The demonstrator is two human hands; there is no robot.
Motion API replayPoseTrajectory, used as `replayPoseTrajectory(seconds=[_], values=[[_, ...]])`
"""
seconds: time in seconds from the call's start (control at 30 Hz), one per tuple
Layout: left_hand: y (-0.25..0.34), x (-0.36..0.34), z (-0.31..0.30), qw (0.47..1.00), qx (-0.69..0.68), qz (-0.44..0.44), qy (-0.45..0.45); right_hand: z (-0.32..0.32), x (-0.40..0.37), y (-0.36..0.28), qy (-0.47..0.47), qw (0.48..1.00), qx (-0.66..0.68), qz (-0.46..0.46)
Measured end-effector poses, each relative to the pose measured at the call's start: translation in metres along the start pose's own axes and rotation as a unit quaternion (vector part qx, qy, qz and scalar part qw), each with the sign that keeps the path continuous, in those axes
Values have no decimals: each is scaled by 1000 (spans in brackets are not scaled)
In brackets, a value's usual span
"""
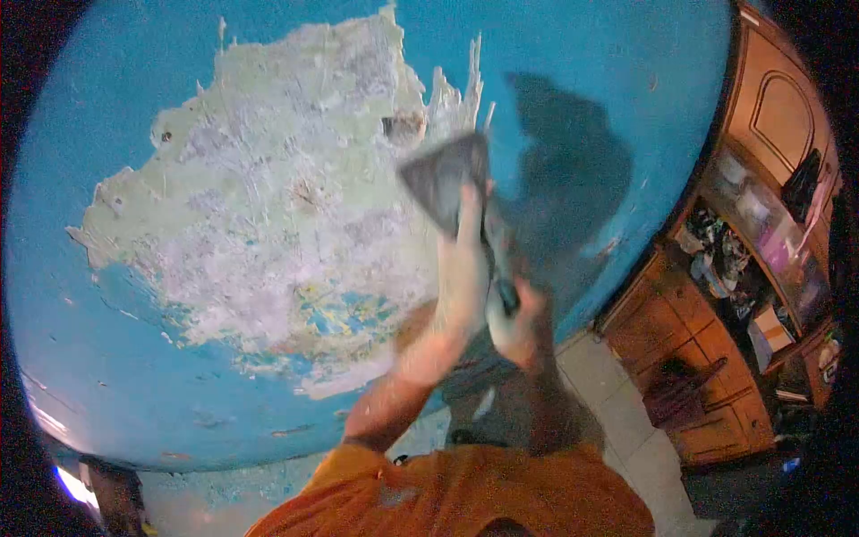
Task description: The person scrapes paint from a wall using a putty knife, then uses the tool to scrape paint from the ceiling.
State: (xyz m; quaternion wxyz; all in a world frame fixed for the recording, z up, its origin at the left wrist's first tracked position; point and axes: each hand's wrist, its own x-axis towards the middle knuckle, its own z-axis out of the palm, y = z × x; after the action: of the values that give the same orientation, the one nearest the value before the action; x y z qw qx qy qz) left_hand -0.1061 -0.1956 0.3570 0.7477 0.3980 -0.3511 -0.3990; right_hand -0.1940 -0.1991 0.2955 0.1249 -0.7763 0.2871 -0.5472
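Observation:
A wide paint scraper (pixel 440 179) is held up against the wall, its triangular blade at the right edge of a patch of bare plaster (pixel 295 134). My left hand (pixel 463 255) is closed around the scraper near the blade, with a finger stretched along the metal. Lower down, my right hand (pixel 517 324) is wrapped around the dark handle. Both hands are somewhat blurred. Blue paint (pixel 573 54) surrounds the pale patch, and ragged strips stand above the blade. A dark shadow of the tool and hands falls on the paint to the right.
A wooden cabinet (pixel 693 349) stands at the right, with open shelves (pixel 716 255) full of assorted items. Pale floor tiles (pixel 604 380) lie below it. Paint flakes (pixel 228 488) are scattered on the floor at the lower left.

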Motion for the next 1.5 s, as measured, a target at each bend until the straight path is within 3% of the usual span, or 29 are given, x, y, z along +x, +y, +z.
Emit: replayPoseTrajectory(seconds=[0.07, 0.1, 0.17, 0.2, 0.3, 0.33, 0.37, 0.4, 0.43, 0.5, 0.53, 0.57, 0.63, 0.67, 0.7, 0.73, 0.8, 0.83, 0.9, 0.97, 1.03, 1.1, 1.17, 1.23, 1.27, 1.3, 1.37, 1.43, 1.5], values=[[2, 17, 6, 1000, 18, 10, -5, -20, 28, -21, -127, 948, 130, 261], [3, 18, 10, 999, 34, 28, -13, -20, 22, -17, -131, 947, 129, 262], [-9, -4, 16, 998, 34, 56, -5, -17, 3, -1, -26, 968, 214, 129], [-23, -9, 13, 997, 27, 57, 34, -16, -10, 9, 23, 997, 61, -39], [-19, -13, 6, 999, -21, -20, 20, -16, -13, 16, -64, 997, 45, -15], [-12, -6, 12, 999, -20, -35, 9, -26, -7, 8, -128, 979, 71, 139], [-4, 0, 20, 999, -18, -48, -3, -30, 0, 8, -130, 978, 71, 145], [4, -3, 30, 995, 93, 43, 16, -33, 5, 9, -92, 983, 91, 131], [0, -5, 32, 995, 92, 41, 16, -36, 9, 11, -54, 986, 110, 111], [-13, -12, 29, 997, -17, -56, 43, -35, 2, 19, -91, 980, 135, 115], [-38, -10, 18, 994, 39, 70, 80, -24, -14, 33, -54, 998, 30, 5], [-38, -11, 16, 993, 40, 75, 78, -15, -21, 41, -14, 992, -74, -103], [-34, -17, 5, 997, 19, -17, 74, 5, -19, 27, 41, 995, 38, -77], [-19, -12, 9, 998, -41, -40, 39, 10, -17, 35, -31, 948, -274, -158], [-7, -3, 12, 997, -40, -46, 42, 13, -18, 39, -101, 797, -552, -224], [2, 6, 13, 999, -4, -9, 31, 9, -19, 32, -108, 799, -548, -221], [-5, 15, 6, 1000, -13, 9, 12, -7, -1, 11, -40, 982, -160, -94], [-23, 12, 0, 1000, -13, 16, 14, -10, 6, 5, -4, 998, 53, -24], [-27, -5, 4, 982, 70, 130, 116, -8, -2, 6, 18, 995, 3, -99], [-11, -17, -1, 997, -18, 62, 30, -1, -19, 7, -30, 999, 1, 31], [16, 1, 2, 992, -63, -93, -51, -5, 12, -15, -30, 997, 59, 45], [21, 0, 1, 991, -76, -81, -74, -9, 24, -29, -57, 989, 5, 133], [-12, -2, -21, 998, -31, 35, -50, 0, -9, -27, -31, 998, -28, 50], [-14, -9, -21, 998, -64, 11, -20, 7, -28, -45, -26, 997, 0, 67], [2, -11, -11, 993, -112, -19, -14, 9, -21, -37, 21, 995, -79, -62], [11, -16, -9, 985, -163, -60, 1, 9, -12, -44, 13, 995, -81, -58], [16, -4, -24, 979, -123, -126, -100, 3, 14, -63, -51, 980, -10, 193], [13, 1, -24, 988, -93, -64, -109, -2, -1, -67, -45, 982, 68, 172], [16, -15, -27, 978, -143, -88, -123, 16, -23, -46, 39, 996, -73, -29]])
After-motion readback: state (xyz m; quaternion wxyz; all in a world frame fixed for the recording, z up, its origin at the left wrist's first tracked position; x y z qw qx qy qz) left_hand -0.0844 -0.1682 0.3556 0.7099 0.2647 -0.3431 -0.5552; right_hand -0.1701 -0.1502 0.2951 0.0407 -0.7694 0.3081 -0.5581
